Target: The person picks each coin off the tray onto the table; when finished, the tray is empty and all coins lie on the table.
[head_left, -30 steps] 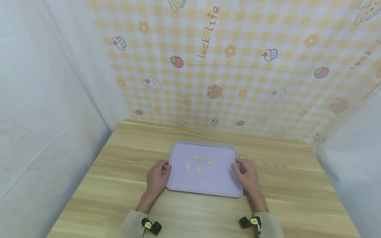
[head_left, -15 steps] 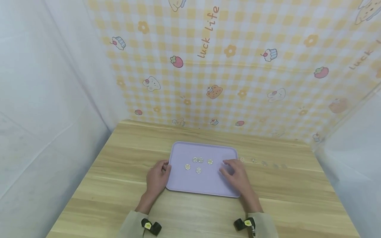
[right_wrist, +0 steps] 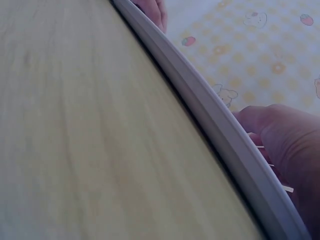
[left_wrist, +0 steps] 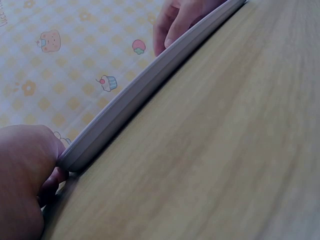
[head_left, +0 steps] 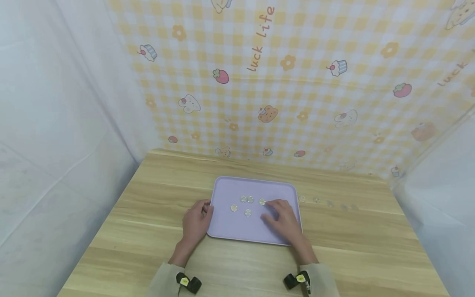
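A shallow lilac tray (head_left: 237, 229) lies on the wooden table, with several small round coins spread over its middle. My left hand (head_left: 196, 220) holds the tray's left edge; in the left wrist view the thumb sits at the tray's rim (left_wrist: 120, 112) and the other fingers are partly hidden. My right hand (head_left: 283, 220) is over the right half of the tray, thumb and index finger apart. Its index fingertip is right beside the rightmost coin (head_left: 262, 201) on the tray. Two coins (head_left: 247, 199) lie side by side, with another coin (head_left: 234, 208) to their left and one coin (head_left: 248, 213) nearer me.
On the wooden table (head_left: 356, 239), several more coins (head_left: 330, 203) run in a row to the right from the tray's edge. A yellow checked cloth (head_left: 289, 95) hangs behind the table, and white sheets (head_left: 67, 123) hang at the sides.
My right hand has moved left from the tray's right edge, across the tray to the rightmost coin. My left hand and the coins have stayed in place.
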The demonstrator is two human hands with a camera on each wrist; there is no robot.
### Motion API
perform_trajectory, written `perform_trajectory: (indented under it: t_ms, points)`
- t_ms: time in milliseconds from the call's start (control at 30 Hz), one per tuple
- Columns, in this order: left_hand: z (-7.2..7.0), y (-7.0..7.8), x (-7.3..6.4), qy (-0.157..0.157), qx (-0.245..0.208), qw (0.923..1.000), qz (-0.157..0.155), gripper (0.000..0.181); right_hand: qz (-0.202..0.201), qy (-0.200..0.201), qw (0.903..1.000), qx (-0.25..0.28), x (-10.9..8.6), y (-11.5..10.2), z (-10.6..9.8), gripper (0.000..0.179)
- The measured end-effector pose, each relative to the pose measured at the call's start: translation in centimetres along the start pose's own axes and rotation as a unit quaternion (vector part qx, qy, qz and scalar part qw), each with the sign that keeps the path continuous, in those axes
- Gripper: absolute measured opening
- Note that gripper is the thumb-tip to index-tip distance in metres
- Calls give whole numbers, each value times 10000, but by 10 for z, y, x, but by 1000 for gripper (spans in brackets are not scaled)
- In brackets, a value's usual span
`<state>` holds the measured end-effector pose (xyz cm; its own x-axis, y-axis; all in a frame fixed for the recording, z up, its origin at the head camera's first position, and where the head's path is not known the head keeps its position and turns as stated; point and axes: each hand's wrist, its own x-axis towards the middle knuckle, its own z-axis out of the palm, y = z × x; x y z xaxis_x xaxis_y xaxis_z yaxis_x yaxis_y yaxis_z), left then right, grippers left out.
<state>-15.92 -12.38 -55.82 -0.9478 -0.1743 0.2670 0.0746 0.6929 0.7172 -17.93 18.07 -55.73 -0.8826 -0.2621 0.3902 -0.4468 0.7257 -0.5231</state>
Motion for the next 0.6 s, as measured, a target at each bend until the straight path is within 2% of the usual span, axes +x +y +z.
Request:
perform_trajectory:
  t_ms: [333,467,600]
  points:
    - [1,1,0,-53,23,10000,-7,25,-183,172,9996,162,3,-7,13,37]
    - [0,1,1,-62,26,10000,-25,25,-188,109,9994,251,6,-17,18,36]
    - [0,1,0,-76,13,10000,-41,25,-355,9,9989,299,7,-28,24,34]
